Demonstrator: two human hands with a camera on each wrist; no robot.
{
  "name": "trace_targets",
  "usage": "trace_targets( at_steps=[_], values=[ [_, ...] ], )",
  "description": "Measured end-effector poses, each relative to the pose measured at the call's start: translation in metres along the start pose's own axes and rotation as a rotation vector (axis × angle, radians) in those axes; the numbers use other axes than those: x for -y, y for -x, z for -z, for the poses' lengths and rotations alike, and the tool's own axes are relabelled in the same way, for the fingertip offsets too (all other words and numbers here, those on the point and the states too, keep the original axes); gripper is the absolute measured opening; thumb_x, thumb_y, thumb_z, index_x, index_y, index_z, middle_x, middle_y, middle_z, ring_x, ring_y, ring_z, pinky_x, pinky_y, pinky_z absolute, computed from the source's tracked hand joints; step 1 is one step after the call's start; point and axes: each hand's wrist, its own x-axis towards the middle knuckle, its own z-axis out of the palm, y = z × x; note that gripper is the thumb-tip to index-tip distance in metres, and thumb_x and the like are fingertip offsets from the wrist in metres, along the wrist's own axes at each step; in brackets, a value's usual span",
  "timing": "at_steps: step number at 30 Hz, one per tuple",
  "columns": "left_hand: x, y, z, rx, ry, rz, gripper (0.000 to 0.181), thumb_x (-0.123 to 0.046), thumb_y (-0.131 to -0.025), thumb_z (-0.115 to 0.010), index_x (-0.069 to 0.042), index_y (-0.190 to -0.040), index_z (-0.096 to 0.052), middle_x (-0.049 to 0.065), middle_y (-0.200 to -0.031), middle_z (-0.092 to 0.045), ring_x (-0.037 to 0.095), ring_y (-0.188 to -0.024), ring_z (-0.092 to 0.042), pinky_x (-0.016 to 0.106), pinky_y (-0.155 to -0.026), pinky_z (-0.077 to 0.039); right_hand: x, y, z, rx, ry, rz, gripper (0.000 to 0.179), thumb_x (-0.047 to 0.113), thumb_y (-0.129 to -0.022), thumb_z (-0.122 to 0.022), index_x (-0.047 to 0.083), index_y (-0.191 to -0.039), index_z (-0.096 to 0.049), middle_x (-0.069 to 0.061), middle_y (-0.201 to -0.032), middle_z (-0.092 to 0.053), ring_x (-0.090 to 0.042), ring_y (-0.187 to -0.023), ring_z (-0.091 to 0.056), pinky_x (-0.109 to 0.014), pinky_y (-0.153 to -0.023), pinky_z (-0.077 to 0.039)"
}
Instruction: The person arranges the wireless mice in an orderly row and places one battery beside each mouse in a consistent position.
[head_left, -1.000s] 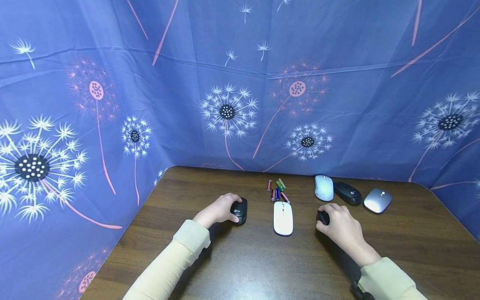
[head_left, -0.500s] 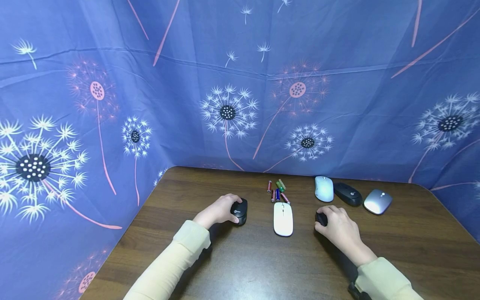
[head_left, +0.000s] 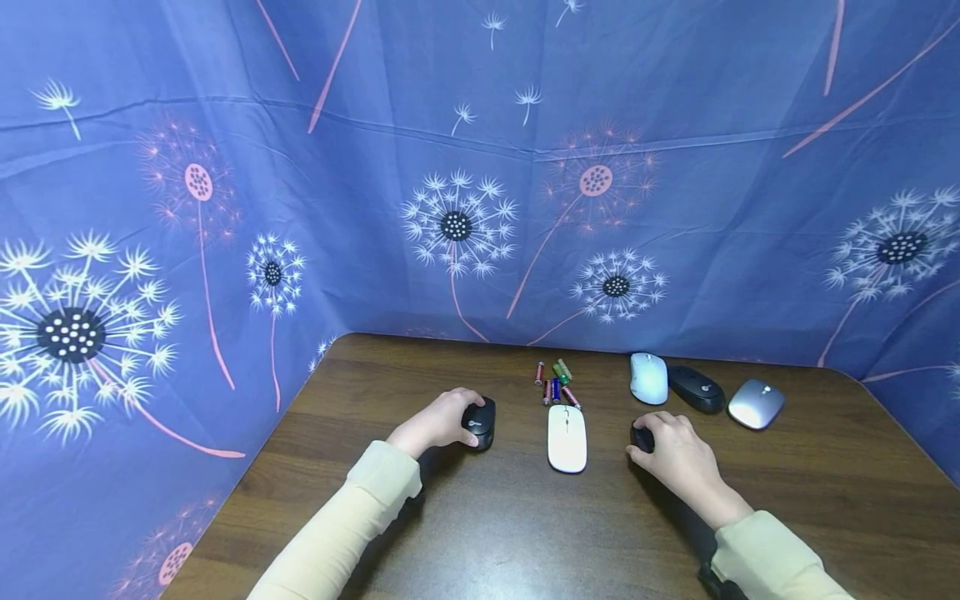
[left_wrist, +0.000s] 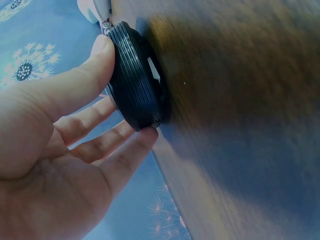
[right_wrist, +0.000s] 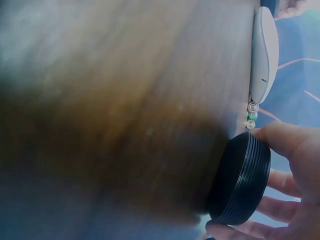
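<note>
On the left side of the table, my left hand [head_left: 442, 419] grips a black computer mouse [head_left: 480, 423] between thumb and fingers. The left wrist view shows that mouse's ribbed side [left_wrist: 131, 75] close to the wood, with the thumb and a fingertip at its two ends. Farther right, my right hand [head_left: 681, 457] holds another black mouse [head_left: 642, 437], mostly covered by the fingers in the head view. Its ribbed side [right_wrist: 251, 182] shows in the right wrist view, pinched between thumb and fingers. A white mouse [head_left: 566, 438] lies on the table between the hands.
Several small batteries [head_left: 556, 389], red, blue and green, lie behind the white mouse. A pale blue mouse [head_left: 648, 378], a black mouse [head_left: 697, 388] and a silver-grey mouse [head_left: 756, 404] sit at the back right. A blue dandelion-print cloth [head_left: 525, 208] hangs behind the wooden table [head_left: 480, 533].
My right hand has shifted slightly to the left with its black mouse, mostly in the first half second. The left hand and its mouse stay in place.
</note>
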Motion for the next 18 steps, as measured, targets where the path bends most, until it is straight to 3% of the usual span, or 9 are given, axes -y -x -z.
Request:
trace_targets(
  at_steps=[7,13,18],
  values=[
    [0.001,-0.001,-0.001,0.007,-0.006,0.011,0.057,-0.012,-0.072,-0.082,-0.004,-0.122,-0.058,0.015,-0.128,-0.055,0.03,-0.12,-0.05,0.04,-0.1,-0.04,-0.001,0.001,0.002,0.022,0.0,0.044,0.041,0.029,-0.072,-0.08,0.003,-0.1,-0.066,-0.021,-0.106,-0.061,-0.041,-0.098,-0.054,-0.054,-0.066,-0.05],
    [0.002,-0.002,-0.001,0.014,-0.004,0.022,0.057,-0.014,-0.072,-0.082,-0.005,-0.123,-0.057,0.014,-0.13,-0.054,0.029,-0.122,-0.049,0.041,-0.1,-0.04,-0.008,0.001,0.005,0.071,-0.089,0.102,0.045,0.028,-0.073,-0.08,-0.001,-0.104,-0.064,-0.023,-0.109,-0.06,-0.048,-0.104,-0.05,-0.057,-0.081,-0.044],
    [0.002,-0.002,-0.001,0.02,0.003,0.03,0.057,-0.013,-0.072,-0.082,-0.006,-0.124,-0.057,0.014,-0.13,-0.054,0.029,-0.121,-0.049,0.041,-0.099,-0.041,-0.017,0.002,0.01,0.136,-0.159,0.123,0.051,0.031,-0.072,-0.08,0.002,-0.112,-0.063,-0.023,-0.115,-0.058,-0.049,-0.108,-0.048,-0.058,-0.081,-0.044]
  ],
)
